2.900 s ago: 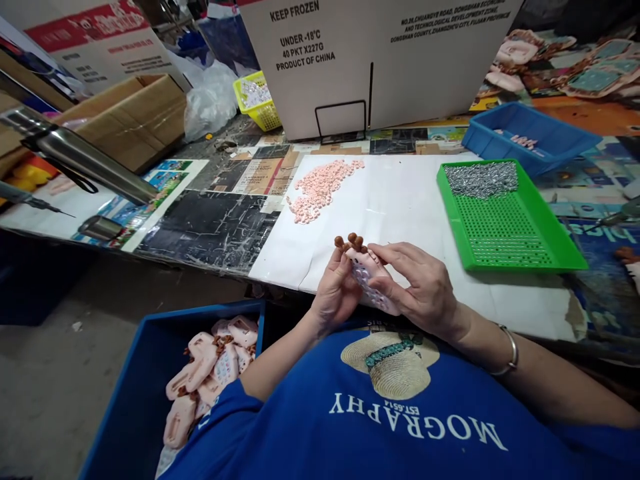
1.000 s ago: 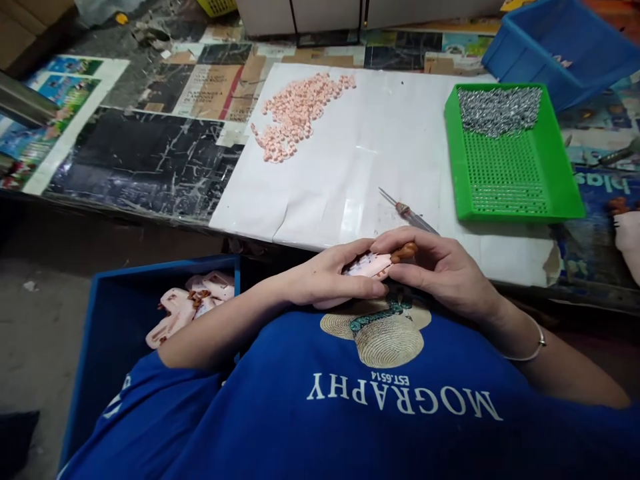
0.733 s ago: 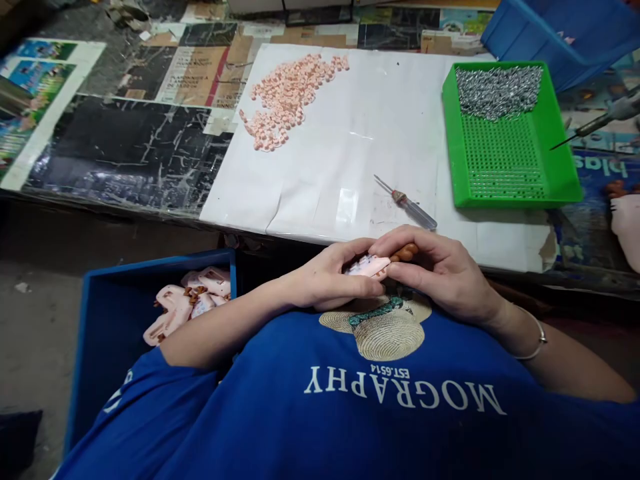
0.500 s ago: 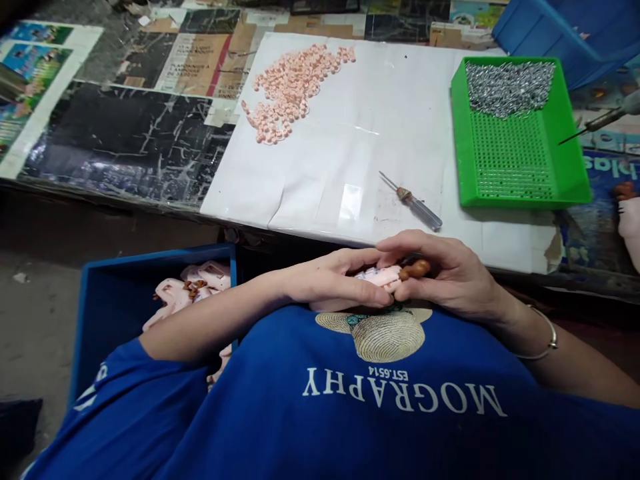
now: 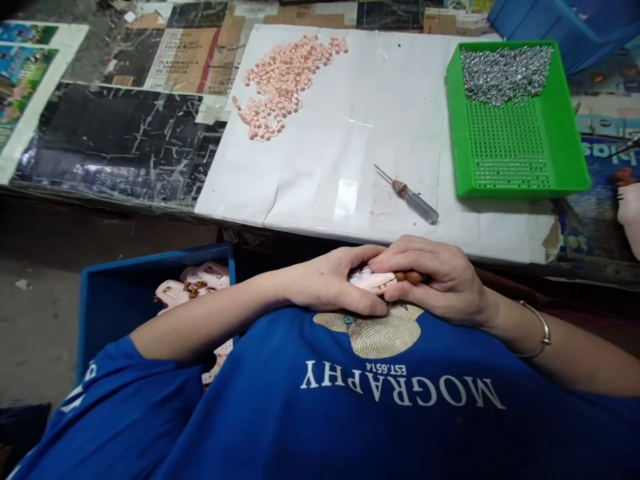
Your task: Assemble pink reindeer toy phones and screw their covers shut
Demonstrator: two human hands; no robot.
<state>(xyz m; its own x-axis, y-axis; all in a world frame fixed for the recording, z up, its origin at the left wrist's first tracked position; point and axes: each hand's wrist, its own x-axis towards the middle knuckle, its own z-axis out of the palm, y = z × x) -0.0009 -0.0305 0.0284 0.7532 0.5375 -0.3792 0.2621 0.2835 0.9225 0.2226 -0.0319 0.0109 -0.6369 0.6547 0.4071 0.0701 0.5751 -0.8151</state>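
Note:
A small pink plastic toy part (image 5: 375, 280) with brown rounded knobs (image 5: 409, 277) is held between my hands, close against the blue shirt. My left hand (image 5: 335, 280) wraps round its pink end, thumb along the near side. My right hand (image 5: 440, 277) closes over the knobbed end, with fingertips on top and the thumb below. Much of the part is hidden by fingers. On the white board (image 5: 320, 173) beyond my hands lies a screwdriver (image 5: 415, 201) with a clear grey handle.
Small peach-coloured pieces (image 5: 280, 87) are heaped on the board. A green tray (image 5: 520, 190) holds many metal screws or pins (image 5: 507, 73). Below my left arm, a blue bin (image 5: 110, 287) contains more pink parts (image 5: 215, 273). Another blue bin (image 5: 570, 33) stands at the back right.
My right hand's fingers have closed further over the pink toy part, which has turned slightly. The view has shifted a little. A tool tip that reached over the green tray has moved right.

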